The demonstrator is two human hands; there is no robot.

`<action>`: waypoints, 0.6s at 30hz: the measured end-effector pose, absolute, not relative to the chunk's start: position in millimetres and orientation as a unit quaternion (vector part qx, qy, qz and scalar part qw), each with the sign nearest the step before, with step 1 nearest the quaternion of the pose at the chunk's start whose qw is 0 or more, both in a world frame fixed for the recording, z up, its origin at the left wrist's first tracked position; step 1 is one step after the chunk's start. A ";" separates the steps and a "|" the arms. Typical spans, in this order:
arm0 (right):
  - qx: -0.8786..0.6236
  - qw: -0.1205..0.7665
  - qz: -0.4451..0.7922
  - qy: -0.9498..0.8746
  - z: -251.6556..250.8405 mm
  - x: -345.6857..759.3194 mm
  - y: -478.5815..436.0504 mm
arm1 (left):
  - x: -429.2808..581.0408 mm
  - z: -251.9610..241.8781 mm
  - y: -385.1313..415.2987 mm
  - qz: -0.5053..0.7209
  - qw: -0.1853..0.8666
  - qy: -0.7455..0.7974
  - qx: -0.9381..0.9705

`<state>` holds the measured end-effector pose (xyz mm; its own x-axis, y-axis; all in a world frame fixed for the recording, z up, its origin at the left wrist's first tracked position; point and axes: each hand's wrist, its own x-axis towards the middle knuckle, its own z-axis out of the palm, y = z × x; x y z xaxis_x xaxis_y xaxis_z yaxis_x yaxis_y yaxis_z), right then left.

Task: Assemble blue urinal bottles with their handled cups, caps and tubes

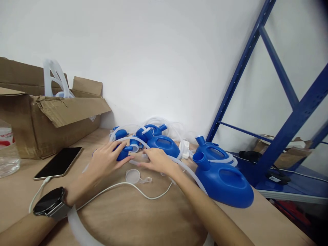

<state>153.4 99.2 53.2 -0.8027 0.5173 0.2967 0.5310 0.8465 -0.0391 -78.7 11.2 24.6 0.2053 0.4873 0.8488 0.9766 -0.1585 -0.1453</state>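
**Hands on blue containers at centre frame**

A small blue container (122, 152) at the centre of the frame was held in the left hand (106, 160), with the fingers half curled around it. The right hand (158, 160) was laid nearly flat on a clear tube (191, 172); whether it was gripped could not be told. A clear cap (133, 175) lay just below.

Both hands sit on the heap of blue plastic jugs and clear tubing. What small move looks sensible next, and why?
Probably closing the left hand around the small blue plastic jug and drawing it clear. That hand rests open over it, while the right hand lies flat on the translucent tube beside it.
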 end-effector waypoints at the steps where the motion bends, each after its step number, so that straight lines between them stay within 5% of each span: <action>1: -0.256 0.140 -0.028 -0.956 48.7 151.8 99.2 | -79.8 23.4 13.0 -0.325 0.371 -0.532 -0.688; 9: -0.100 0.096 -0.001 -0.990 47.1 150.9 97.7 | -86.2 11.3 28.0 -0.320 0.354 -0.513 -0.713; 18: -0.069 0.004 -0.028 -0.997 48.2 147.5 96.7 | -82.1 22.9 18.6 -0.534 0.118 -0.573 -0.610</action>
